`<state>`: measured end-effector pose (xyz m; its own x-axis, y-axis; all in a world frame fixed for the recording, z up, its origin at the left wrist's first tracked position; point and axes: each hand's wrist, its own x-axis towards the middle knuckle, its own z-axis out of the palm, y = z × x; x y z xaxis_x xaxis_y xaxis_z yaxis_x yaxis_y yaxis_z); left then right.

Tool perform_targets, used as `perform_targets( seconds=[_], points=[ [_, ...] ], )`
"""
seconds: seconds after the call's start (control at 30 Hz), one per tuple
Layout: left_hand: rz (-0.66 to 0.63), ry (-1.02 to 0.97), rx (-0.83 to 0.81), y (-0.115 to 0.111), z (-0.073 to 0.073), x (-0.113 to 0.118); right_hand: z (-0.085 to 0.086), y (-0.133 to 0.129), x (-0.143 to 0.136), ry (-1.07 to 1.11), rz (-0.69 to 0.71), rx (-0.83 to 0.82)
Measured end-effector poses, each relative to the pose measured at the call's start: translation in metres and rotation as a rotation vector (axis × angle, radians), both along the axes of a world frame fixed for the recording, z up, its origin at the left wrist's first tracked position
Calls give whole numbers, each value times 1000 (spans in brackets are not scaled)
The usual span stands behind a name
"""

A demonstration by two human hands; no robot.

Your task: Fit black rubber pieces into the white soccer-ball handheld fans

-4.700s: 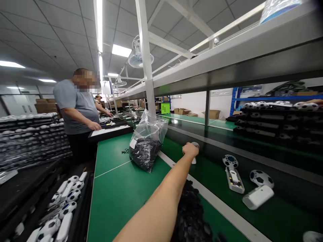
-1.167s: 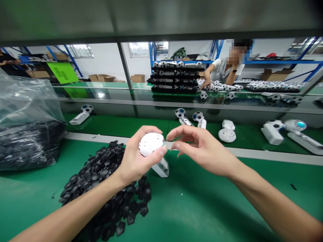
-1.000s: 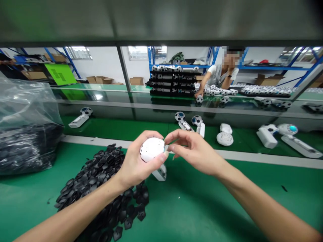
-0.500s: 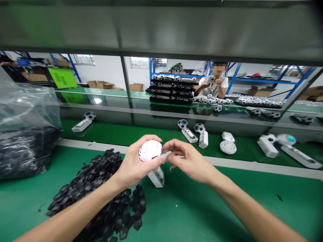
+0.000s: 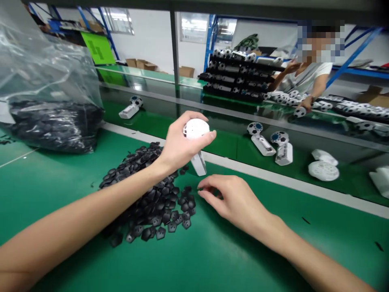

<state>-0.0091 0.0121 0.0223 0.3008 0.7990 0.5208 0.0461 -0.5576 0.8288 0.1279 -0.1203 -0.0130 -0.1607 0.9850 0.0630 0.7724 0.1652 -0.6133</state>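
Observation:
My left hand is closed around the round head of a white plastic device, above the pile. Below the palm, its box-shaped handle slants down. My right hand hovers lower, just right of the pile, with thumb and fingers curled and slightly apart. Nothing shows between them. Small black pentagon pieces lie heaped on the green table, some with little holes in them. My left forearm hides part of that heap.
A clear plastic bag of black pieces stands left. On the green belt lie several football-patterned devices and a white slotted one. Beyond it, a co-worker sits by stacked black trays. An overhead panel crosses the top.
My view has tilted down and turned left. My right hand has come away from the device's head and dropped toward the black pieces. My left hand keeps its hold.

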Motion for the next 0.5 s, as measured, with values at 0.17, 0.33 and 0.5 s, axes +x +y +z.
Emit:
perform_targets(
  seconds=[0.17,0.33,0.5],
  points=[
    [-69,15,41,-2,-6,2,-25,9,-5,-160,121,104],
    [-120,46,17,-7,-8,3,-24,17,-10,-308,133,130],
    [-80,2,14,-4,-11,2,-24,21,-18,-574,252,272]
  ],
)
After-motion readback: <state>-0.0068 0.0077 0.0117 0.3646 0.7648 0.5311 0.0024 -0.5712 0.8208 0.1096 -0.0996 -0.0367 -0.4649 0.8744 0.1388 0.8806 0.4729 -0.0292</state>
